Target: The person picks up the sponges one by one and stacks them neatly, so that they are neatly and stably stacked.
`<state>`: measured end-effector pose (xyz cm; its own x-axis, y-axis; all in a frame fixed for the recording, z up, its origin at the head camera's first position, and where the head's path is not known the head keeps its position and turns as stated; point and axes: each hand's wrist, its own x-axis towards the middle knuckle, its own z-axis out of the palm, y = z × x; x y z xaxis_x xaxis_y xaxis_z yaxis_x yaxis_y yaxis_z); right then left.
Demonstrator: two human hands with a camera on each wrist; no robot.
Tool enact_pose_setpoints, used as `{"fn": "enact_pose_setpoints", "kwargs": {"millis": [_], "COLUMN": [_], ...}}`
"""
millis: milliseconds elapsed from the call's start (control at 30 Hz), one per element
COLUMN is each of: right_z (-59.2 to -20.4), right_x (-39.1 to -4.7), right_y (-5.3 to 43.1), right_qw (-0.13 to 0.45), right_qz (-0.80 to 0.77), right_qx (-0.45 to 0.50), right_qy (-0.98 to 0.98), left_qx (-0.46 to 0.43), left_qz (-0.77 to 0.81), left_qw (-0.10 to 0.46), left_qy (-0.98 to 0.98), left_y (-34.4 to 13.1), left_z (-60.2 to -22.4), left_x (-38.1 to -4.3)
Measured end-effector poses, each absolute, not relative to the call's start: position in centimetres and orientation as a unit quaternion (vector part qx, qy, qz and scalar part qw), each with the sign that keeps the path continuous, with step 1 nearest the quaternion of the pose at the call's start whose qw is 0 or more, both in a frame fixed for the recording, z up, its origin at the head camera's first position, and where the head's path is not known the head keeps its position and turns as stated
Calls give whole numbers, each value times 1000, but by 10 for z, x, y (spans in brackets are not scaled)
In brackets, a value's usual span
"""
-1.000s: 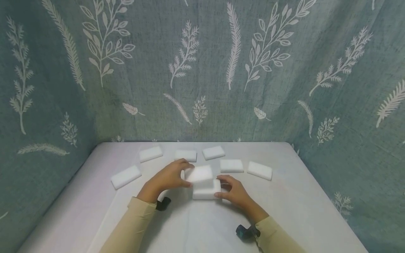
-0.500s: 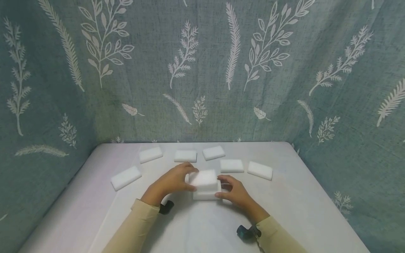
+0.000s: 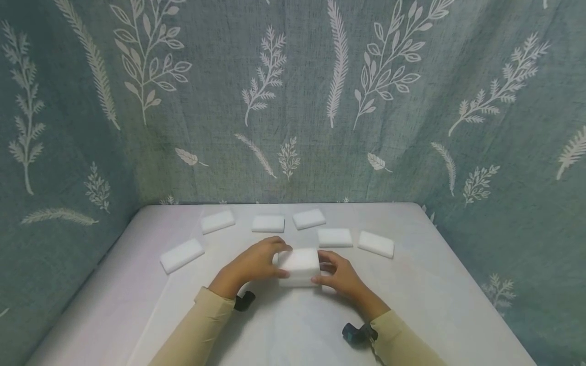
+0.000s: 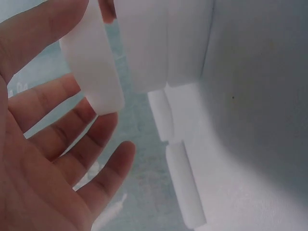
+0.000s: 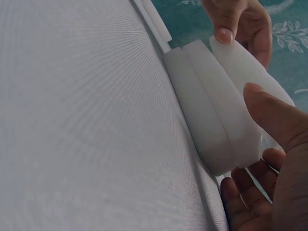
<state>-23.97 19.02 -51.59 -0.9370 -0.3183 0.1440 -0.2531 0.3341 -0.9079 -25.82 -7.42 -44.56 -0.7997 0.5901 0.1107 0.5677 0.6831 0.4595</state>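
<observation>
Left grip (image 3: 260, 260) pinches one white block (image 4: 92, 62); just under it, right grip (image 3: 341, 274) pinches two stacked blocks (image 5: 199, 103).

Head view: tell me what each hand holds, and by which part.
The left hand holds a white block by its left end, above two stacked blocks. The right hand is at their right end; whether it grips cannot be told.

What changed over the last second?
The left hand carried its white block right and slightly down in the head view, over the two-block stack; wrist views show a gap. Nothing was released. The right hand stayed at the stack's right end; six other blocks stayed put.
</observation>
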Motion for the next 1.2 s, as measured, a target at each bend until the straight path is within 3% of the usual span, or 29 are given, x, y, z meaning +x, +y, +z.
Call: {"fn": "enact_pose_setpoints", "kwargs": {"millis": [1200], "right_z": [-514], "right_x": [-245], "right_y": [190], "right_qw": [53], "right_qz": [-565], "right_qx": [-146], "right_qy": [810], "left_qx": [319], "left_qz": [230], "left_qw": [38], "left_qy": [919], "left_y": [-70], "left_z": [-446], "left_x": [-263]}}
